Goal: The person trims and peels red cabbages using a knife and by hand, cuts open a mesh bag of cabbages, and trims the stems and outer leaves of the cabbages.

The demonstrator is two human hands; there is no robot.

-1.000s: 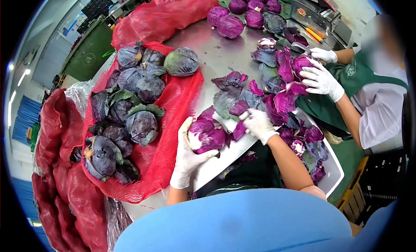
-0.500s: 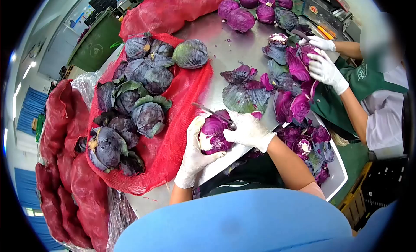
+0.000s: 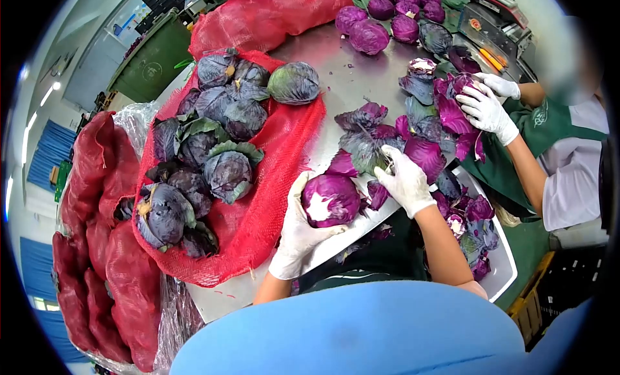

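Observation:
My left hand [image 3: 298, 236], in a white glove, cups a peeled red cabbage [image 3: 334, 201] from the left and below. The cabbage is glossy purple with a pale cut patch facing me. My right hand [image 3: 408, 181], also gloved, is curled to the right of the cabbage, apart from it, over loose outer leaves [image 3: 368, 149]. A thin dark bit of the knife shows between its thumb and forefinger; the rest is hidden. A torn purple leaf [image 3: 378, 194] lies just below those fingers, and another loose leaf [image 3: 342, 163] is behind the cabbage.
Unpeeled cabbages [image 3: 229, 175] lie on an opened red mesh sack [image 3: 258, 226] at left. Full red sacks [image 3: 132, 291] stand beyond. Peeled cabbages [image 3: 369, 37] sit at the back. A white tub [image 3: 507, 265] holds leaves. At right, a co-worker's gloved hands [image 3: 487, 110] handle another cabbage.
My right hand has moved right, away from the cabbage, taking the knife off it. The cabbage has turned in my left hand, and more loose leaves lie beside it.

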